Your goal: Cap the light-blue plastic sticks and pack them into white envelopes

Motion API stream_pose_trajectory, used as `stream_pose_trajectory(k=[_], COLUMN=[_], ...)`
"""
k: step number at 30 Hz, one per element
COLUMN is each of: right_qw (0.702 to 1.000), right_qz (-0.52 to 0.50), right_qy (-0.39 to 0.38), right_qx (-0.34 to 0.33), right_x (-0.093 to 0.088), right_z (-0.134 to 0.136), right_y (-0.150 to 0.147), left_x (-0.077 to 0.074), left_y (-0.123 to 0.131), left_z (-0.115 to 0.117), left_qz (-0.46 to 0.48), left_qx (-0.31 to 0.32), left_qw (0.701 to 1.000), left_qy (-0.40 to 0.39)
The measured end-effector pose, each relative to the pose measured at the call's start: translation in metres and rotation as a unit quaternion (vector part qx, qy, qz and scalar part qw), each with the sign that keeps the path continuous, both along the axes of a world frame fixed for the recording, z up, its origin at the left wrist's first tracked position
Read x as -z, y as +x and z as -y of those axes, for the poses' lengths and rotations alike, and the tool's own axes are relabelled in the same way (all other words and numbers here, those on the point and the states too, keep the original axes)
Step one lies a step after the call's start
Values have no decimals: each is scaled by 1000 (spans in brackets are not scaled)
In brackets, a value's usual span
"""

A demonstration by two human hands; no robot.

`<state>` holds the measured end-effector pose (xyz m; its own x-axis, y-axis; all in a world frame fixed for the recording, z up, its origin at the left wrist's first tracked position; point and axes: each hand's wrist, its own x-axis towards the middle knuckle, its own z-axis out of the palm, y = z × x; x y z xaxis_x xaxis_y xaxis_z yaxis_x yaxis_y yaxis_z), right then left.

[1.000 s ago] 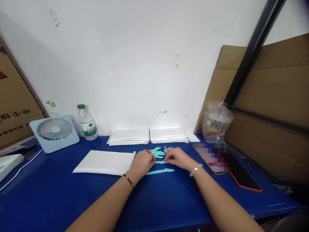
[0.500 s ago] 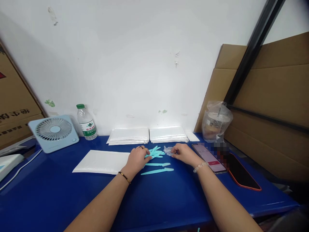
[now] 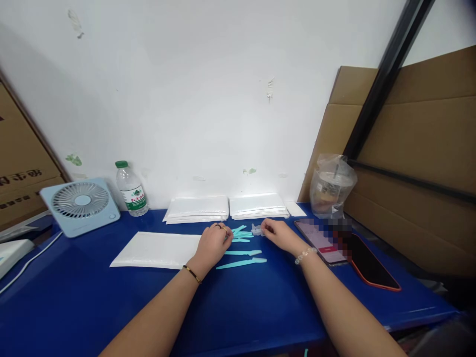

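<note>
My left hand [image 3: 212, 243] rests on the blue table [image 3: 92, 302], fingers curled at the edge of a small pile of teal strips [image 3: 241, 233]. My right hand [image 3: 275, 233] is pinched on a small clear plastic piece [image 3: 256, 229] just right of that pile. Two long teal strips [image 3: 241, 258] lie side by side in front of both hands. A flat white padded envelope [image 3: 156, 249] lies under and left of my left hand.
Two stacks of white envelopes [image 3: 226, 207] sit by the wall. A water bottle [image 3: 130, 188] and a small blue fan [image 3: 80, 204] stand at the left. Right of my hands lie two phones [image 3: 349, 250] and a bagged drink cup [image 3: 330, 186]. Cardboard leans on both sides.
Both hands have moved away from me, from the two long strips up to the pile. My right hand has gone to the clear pieces and pinched one.
</note>
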<state>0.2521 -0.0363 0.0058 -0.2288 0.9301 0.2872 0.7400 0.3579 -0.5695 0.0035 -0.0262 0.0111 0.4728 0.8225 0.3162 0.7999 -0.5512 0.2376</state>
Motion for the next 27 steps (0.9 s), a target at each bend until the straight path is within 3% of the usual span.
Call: stream_pose_trajectory(k=[4,7,10,21,27], right_qw=[984,943,914,931,953], right_qz=[-173,-324,-387,-340,-244], right_qy=[-14,-81,-121,-133,-166], right_qx=[29,6,-12,-27,-72], right_x=[-3,-6,-7,0,-3], right_z=[-2,-2,-1,-1,4], right_y=[0,-1,-5,-20,-22], left_x=[1,3,4,4,3], left_y=[-2,-3,-3,0,1], left_z=[-2,-3,-3,-2,4], left_qz=[61,87,107,138,112], left_qx=[-3,-2,4,13,67], left_qw=[998,994,991,984,980], left_qy=[-33,-67,-84,-114,-151])
